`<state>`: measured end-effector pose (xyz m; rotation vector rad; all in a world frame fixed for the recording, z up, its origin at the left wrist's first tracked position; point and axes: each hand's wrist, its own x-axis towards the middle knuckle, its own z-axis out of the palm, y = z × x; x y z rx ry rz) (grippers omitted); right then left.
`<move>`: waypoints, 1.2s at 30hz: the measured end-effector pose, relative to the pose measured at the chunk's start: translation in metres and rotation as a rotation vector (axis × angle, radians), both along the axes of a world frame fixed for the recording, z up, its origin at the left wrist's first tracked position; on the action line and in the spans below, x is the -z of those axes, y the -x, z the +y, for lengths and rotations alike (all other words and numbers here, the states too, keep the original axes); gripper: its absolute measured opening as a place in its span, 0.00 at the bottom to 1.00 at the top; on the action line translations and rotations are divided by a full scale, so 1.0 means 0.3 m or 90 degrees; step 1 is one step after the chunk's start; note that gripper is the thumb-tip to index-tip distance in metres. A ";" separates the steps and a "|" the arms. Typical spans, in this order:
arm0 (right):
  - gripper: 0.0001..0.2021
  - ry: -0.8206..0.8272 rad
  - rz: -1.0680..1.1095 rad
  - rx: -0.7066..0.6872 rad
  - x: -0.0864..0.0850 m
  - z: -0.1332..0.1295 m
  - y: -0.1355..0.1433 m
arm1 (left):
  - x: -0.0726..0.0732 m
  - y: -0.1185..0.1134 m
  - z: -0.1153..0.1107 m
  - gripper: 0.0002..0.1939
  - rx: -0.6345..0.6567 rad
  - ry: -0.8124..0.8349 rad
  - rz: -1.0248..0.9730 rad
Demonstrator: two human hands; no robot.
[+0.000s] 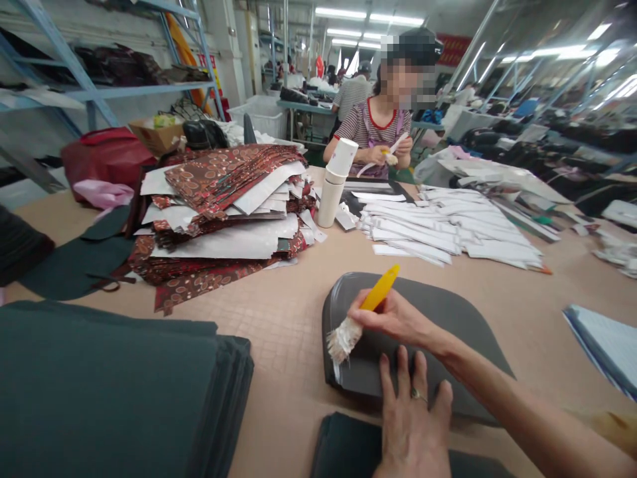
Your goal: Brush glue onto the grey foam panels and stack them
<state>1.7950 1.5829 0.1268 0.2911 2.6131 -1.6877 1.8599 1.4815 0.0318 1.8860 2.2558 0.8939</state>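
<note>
My right hand (385, 315) grips a brush (381, 287) with a yellow handle and whitish, caked bristles. Its bristle tips rest at the left edge of a stack of dark grey rounded panels (448, 312), where a pale wet-looking streak runs along the border. Fingers spread, my left hand (413, 418) lies flat on the near part of that stack; a ring shows on one finger. Partly under my left wrist, nearer to me, are dark green pieces (343, 441).
A large pile of dark green sheets (109, 385) lies at left. Behind it are patterned brown-red pieces (233, 179), stacked paper cups (332, 192) and white strips (442, 222). Across the table (283, 332), a person (371, 126) handles a white strip. Papers (604, 345) lie at right.
</note>
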 end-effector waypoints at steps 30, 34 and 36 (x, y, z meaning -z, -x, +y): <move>0.20 -0.125 0.019 0.081 -0.071 0.517 -0.019 | 0.141 -0.043 0.070 0.30 -0.193 -0.176 0.163; 0.18 -0.135 0.048 0.146 -0.078 0.576 -0.125 | 0.117 -0.035 0.062 0.29 -0.176 -0.138 0.128; 0.17 -0.135 0.062 0.188 -0.076 0.604 -0.178 | 0.106 -0.031 0.057 0.31 -0.168 -0.113 0.116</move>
